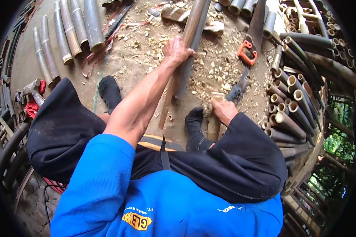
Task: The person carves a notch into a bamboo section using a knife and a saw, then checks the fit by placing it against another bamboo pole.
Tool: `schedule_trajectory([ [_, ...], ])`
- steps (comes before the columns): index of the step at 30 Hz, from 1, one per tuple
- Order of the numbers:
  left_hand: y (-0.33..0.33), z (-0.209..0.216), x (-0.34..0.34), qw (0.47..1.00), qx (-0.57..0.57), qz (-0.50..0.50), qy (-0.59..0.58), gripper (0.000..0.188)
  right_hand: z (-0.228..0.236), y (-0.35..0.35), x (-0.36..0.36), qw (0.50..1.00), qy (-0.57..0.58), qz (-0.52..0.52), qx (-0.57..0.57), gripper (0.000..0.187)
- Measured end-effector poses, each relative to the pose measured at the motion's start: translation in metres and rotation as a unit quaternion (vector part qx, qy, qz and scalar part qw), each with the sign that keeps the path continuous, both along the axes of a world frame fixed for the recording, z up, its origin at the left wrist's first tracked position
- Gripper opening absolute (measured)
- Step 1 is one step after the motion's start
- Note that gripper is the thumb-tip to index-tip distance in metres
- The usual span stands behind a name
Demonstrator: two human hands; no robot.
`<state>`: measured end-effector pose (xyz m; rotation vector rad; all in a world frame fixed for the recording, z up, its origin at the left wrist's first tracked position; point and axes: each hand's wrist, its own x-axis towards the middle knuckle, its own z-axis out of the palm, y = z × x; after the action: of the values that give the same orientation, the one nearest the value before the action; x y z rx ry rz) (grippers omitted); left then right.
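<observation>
My left hand (177, 49) is closed around a long split bamboo pole (193, 27), thumb across its right edge. The brown pole slants from the far edge toward my feet, with a grey strip (184, 81) along its right side. Beside my right foot, my right hand (224, 111) is closed on a short bamboo piece (214, 128). Its pale end (217, 96) shows beyond the knuckles; most of the grip is hidden. Just past that hand lies a tool with a dark wrapped handle (236, 93). Farther off is a handsaw (247, 52) with an orange handle.
Pale wood chips (213, 75) litter the ground. Cut bamboo tubes (290, 98) are stacked at right, and a row of bamboo lengths (69, 31) lies far left. A hammer-like tool (33, 91) lies beside my left knee. A dark long-handled tool (116, 25) and red strips lie farther off.
</observation>
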<state>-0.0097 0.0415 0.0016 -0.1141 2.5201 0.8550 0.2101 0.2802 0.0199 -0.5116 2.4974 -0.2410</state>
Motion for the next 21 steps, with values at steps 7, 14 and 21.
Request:
schedule_trajectory([
  [7,-0.015,-0.001,-0.019,0.995,-0.037,-0.004,0.091,0.077,0.022,-0.022,-0.021,0.989,0.083,0.009,-0.123,0.015],
  [14,-0.016,0.005,-0.019,0.998,-0.026,0.007,0.061,0.081,-0.009,-0.061,-0.016,0.974,0.143,0.023,-0.173,0.013],
  [21,-0.017,0.002,-0.017,0.998,-0.02,0.013,0.056,0.08,-0.011,-0.066,-0.016,0.977,0.118,0.015,-0.174,0.008],
])
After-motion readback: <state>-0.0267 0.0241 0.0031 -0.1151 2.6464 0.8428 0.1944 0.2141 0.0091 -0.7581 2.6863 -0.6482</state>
